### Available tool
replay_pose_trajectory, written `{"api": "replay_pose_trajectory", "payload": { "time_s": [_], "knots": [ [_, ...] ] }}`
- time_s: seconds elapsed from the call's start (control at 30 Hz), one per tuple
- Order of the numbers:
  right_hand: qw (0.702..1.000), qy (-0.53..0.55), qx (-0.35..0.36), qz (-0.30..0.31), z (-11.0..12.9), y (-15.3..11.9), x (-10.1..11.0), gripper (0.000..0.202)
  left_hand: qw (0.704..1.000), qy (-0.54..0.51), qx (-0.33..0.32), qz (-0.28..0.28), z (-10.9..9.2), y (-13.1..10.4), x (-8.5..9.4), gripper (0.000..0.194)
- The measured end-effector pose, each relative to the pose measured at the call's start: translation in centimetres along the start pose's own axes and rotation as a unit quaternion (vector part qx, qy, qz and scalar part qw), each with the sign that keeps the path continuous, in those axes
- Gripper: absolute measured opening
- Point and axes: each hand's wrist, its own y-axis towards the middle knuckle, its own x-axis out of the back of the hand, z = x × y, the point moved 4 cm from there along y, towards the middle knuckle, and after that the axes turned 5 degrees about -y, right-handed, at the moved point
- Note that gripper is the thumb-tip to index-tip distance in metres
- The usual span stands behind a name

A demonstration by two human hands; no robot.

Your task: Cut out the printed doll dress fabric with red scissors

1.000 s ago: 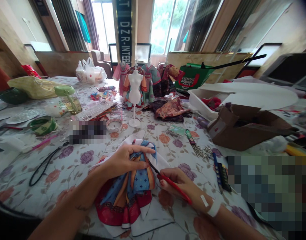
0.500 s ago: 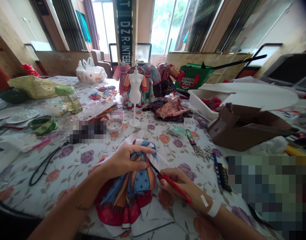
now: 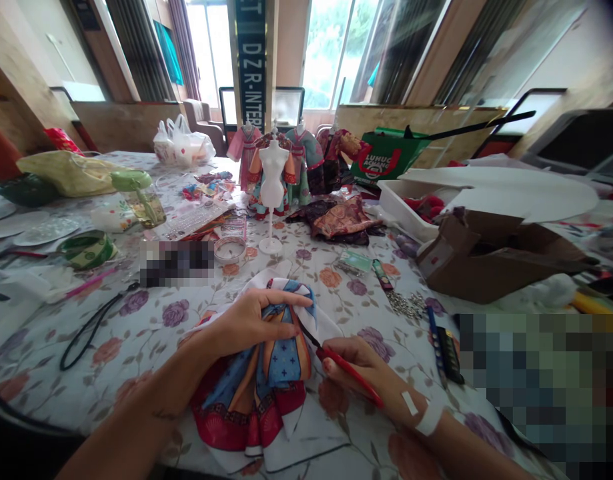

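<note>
My left hand (image 3: 249,323) presses down on a piece of printed cloth (image 3: 266,380), blue, orange and red with a white border, lying on the flowered tablecloth (image 3: 151,320). My right hand (image 3: 359,370) grips a red-handled tool (image 3: 343,363); its dark tip touches the cloth's edge just under my left fingertips. A white bandage wraps my right wrist. A small white dress form (image 3: 272,180) stands on its base farther back, with dressed doll figures (image 3: 299,163) behind it.
A brown cardboard box (image 3: 491,257) and a white tray (image 3: 401,200) stand at the right. A green bag (image 3: 386,157) is behind. Pens (image 3: 439,340), a pile of small metal bits (image 3: 406,303), a tape roll (image 3: 229,250), a green ribbon roll (image 3: 89,250) and a black cord (image 3: 91,327) lie around.
</note>
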Motion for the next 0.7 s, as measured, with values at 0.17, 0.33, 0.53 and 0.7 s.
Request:
{"api": "replay_pose_trajectory", "payload": {
  "time_s": [0.17, 0.33, 0.53, 0.7],
  "knots": [
    [1.0, 0.004, 0.0, -0.007, -0.11, 0.03, 0.0, 0.046, 1.0, -0.007, 0.005, 0.005, 0.17, 0.0, -0.02, 0.044],
    [1.0, -0.004, 0.0, -0.009, 0.04, 0.07, -0.01, 0.046, 1.0, -0.005, 0.0, 0.003, 0.19, 0.1, 0.13, 0.044],
    [1.0, -0.008, 0.008, -0.006, 0.28, -0.02, -0.05, 0.045, 1.0, -0.004, -0.007, 0.006, -0.04, 0.05, 0.18, 0.042],
    [1.0, 0.007, 0.007, -0.007, 0.12, 0.06, 0.02, 0.044, 1.0, -0.013, -0.002, 0.002, -0.04, 0.0, 0.31, 0.039]
  ]
}}
